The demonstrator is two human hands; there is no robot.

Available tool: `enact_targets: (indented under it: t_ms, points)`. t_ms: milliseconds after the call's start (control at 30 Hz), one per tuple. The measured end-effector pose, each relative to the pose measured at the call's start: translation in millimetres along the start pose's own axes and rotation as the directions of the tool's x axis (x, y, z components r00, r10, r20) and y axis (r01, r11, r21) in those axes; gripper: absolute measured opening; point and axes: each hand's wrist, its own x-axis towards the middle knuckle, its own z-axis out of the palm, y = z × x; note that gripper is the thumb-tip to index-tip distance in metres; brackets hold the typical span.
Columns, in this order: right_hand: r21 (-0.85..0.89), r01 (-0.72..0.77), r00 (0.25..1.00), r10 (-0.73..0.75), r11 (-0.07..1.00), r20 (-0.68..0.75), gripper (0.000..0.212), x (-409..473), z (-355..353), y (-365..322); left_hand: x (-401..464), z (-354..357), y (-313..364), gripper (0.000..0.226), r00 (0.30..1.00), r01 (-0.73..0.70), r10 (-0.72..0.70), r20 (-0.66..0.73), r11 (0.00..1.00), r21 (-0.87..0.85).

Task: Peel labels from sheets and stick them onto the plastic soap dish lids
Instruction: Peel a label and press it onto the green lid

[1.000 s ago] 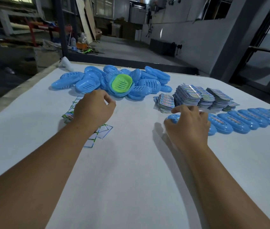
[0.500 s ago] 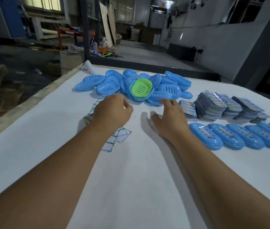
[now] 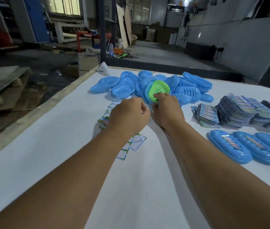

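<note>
A heap of blue soap dish lids [image 3: 122,90] lies at the table's far side, with one green tray [image 3: 160,87] sitting in a blue dish on top. My right hand [image 3: 167,111] reaches into the heap; its index finger curls over the green tray's near rim and the thumb sits beneath it. My left hand [image 3: 129,114] hovers beside it with loosely curled fingers, and I see nothing in it. Under the left hand lie peeled backing sheets [image 3: 136,142]. Stacks of label sheets [image 3: 240,109] stand to the right. Labelled blue lids [image 3: 230,147] form a row at the right.
The white table [image 3: 56,162] ends at a wooden edge on the left, with a drop to the workshop floor. A small white object [image 3: 104,69] lies at the far left corner. A dark post [image 3: 102,30] rises behind the table.
My right hand left the labelled lid at the row's left end, swept left and forward, and now touches the green tray in the heap. The left hand stayed over the backing sheets.
</note>
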Motion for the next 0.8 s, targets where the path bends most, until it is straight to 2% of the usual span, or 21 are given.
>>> enact_targets:
  t_ms: [100, 200, 300, 367, 433, 500, 600, 667, 733, 800]
  points:
    - [0.042, 0.013, 0.998, -0.01, 0.999, -0.059, 0.025, -2, -5, 1, 0, 0, 1, 0.016, 1.0, 0.007, -0.007, 0.002, 1.0, -0.002]
    - [0.128, 0.032, 0.995, -0.02, 0.991, -0.101, 0.021, -5, -10, 1, -1, -2, 2, 0.015, 1.0, 0.013, -0.013, 0.013, 1.0, -0.016]
    - [0.196, 0.016, 0.989, 0.013, 0.981, -0.148, 0.019, -7, -15, 1, -2, -4, 3, 0.013, 1.0, 0.002, -0.002, 0.004, 1.0, -0.024]
    - [0.312, -0.007, 0.974, 0.076, 0.95, -0.212, 0.016, -13, -20, 0, -2, -5, 2, 0.008, 0.999, -0.033, 0.032, -0.021, 0.999, -0.039]
    - [0.459, -0.027, 0.961, 0.149, 0.888, -0.232, 0.014, -20, -26, 0, -1, -4, 0, 0.026, 0.995, -0.089, 0.086, -0.059, 0.995, -0.051]
    - [0.606, -0.068, 0.958, 0.222, 0.793, -0.182, 0.014, -27, -33, 2, 1, -4, -1, 0.053, 0.984, -0.162, 0.157, -0.09, 0.985, -0.06]
    - [0.855, -0.176, 0.946, 0.323, 0.487, 0.01, 0.022, -36, -47, 7, 1, -6, -1, 0.082, 0.963, -0.26, 0.25, -0.099, 0.959, -0.115]
    - [0.93, -0.242, 0.933, 0.331, 0.278, 0.143, 0.028, -43, -56, 10, 1, -6, 0, 0.088, 0.96, -0.278, 0.27, -0.071, 0.946, -0.166]
    - [0.939, -0.321, 0.905, 0.332, 0.123, 0.266, 0.029, -49, -62, 14, 0, -7, 3, 0.088, 0.961, -0.269, 0.275, -0.004, 0.938, -0.218]
    - [0.903, -0.417, 0.864, 0.352, 0.098, 0.361, 0.024, -53, -66, 19, -1, -7, 5, 0.088, 0.959, -0.254, 0.276, 0.069, 0.94, -0.227]
